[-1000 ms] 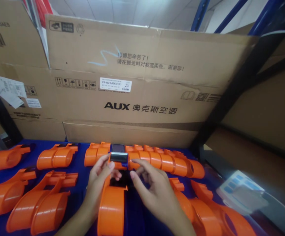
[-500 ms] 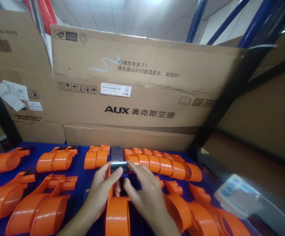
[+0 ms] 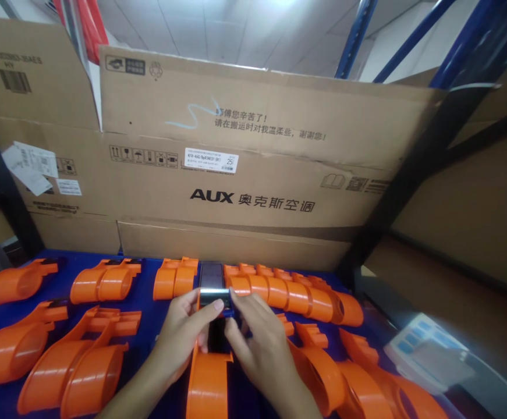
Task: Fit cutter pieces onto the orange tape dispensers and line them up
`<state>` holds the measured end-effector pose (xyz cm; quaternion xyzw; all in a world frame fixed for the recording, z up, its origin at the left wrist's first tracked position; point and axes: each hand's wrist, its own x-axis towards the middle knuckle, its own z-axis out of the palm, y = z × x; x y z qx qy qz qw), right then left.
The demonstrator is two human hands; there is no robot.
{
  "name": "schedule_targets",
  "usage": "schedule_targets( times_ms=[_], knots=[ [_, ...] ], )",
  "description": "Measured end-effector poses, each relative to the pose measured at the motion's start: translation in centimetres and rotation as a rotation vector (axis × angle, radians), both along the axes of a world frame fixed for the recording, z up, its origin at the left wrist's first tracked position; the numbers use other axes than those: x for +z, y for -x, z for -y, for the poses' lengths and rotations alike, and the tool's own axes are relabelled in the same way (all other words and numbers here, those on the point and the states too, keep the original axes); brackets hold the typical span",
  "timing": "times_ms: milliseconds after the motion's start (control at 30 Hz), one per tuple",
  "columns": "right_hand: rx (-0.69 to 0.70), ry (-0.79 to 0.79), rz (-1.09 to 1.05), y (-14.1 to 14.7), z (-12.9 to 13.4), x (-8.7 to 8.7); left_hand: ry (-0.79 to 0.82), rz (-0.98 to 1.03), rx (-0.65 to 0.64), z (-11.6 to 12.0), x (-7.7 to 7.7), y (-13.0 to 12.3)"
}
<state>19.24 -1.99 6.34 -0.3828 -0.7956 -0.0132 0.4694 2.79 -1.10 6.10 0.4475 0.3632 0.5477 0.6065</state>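
An orange tape dispenser (image 3: pixel 208 384) stands upright in front of me, its round body at the bottom. At its top, a serrated metal blade (image 3: pixel 215 290) sits along a dark plate. My left hand (image 3: pixel 182 331) is closed round the dispenser's head from the left, the thumb pressed on the dark plate. My right hand (image 3: pixel 264 343) has its bent fingers at the plate's right end, near a small blue part (image 3: pixel 227 313). Whether the right fingers grip anything besides the dispenser's edge is hidden.
Several orange dispensers (image 3: pixel 91 378) lie in rows on the blue surface (image 3: pixel 146 326), both left and right. A dark rectangular object (image 3: pixel 212 273) lies beyond my hands. Printed cardboard (image 3: pixel 253 215) forms the back wall. A pale device (image 3: pixel 428 349) with blue keys stands at right.
The view has shifted slightly, so the background sits a little further right. Both hands stay on the dispenser, and the left thumb has slid a little right along the dark plate.
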Motion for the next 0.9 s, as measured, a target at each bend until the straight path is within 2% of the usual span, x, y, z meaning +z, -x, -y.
schedule_targets(
  times_ms=[100,233,333,667,767,900],
  knots=[
    [0.03,0.008,0.004,-0.3,-0.3,0.3,0.038,0.059,0.011,-0.2,0.1,0.0],
    [0.089,0.019,0.099,-0.7,-0.7,0.8,0.169,0.197,0.017,-0.6,0.0,0.1],
    [0.085,0.017,0.153,-0.7,-0.9,0.6,0.23,0.246,0.0,-0.6,-0.1,0.1],
    [-0.012,-0.161,0.185,-0.2,-1.4,-1.5,0.238,0.233,-0.097,-0.3,-0.3,0.0],
    [-0.007,-0.158,0.186,-0.3,-1.4,-1.5,0.242,0.229,-0.098,-0.4,-0.3,0.1],
    [0.055,-0.099,0.165,-0.6,-1.3,-0.6,0.211,0.192,-0.069,-0.7,-0.2,0.3]
  ],
)
